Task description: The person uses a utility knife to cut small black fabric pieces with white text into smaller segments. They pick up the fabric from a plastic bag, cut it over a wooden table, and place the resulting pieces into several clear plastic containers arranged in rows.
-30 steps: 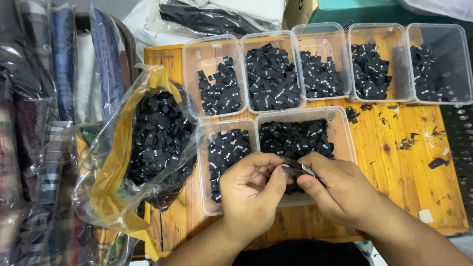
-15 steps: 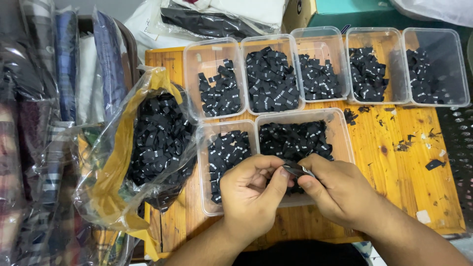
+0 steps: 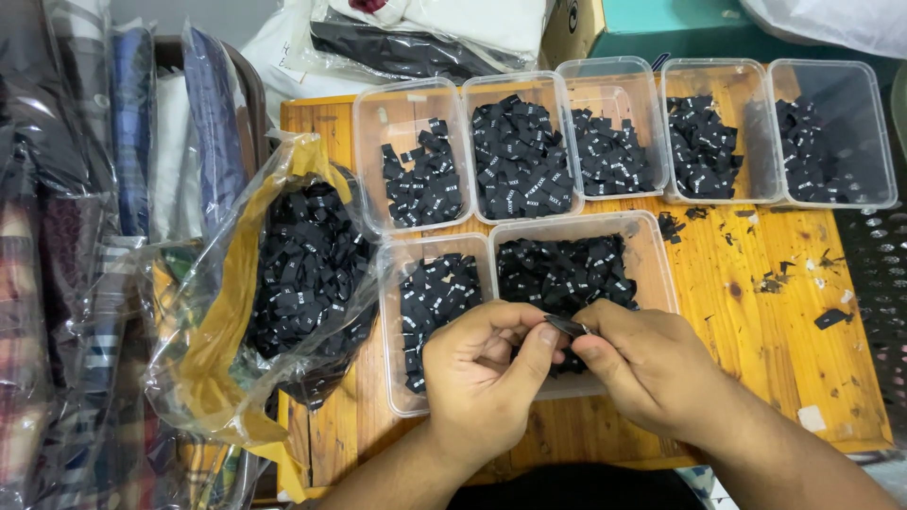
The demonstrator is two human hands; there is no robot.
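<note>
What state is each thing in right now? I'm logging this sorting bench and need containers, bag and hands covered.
Left hand: pinching a small black label, over the near tubs.
Right hand: pinching the same label.
Plastic bag: open, crumpled, holding many black labels.
Five far tubs: lidless, each partly filled with labels.
Two near tubs: lidless, partly filled.
Wooden table: littered with loose scraps.

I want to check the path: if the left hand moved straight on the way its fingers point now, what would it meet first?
The left hand points right, so it would likely first meet the small black label pinched between both hands, then the right hand. Depth is hard to judge.
</note>
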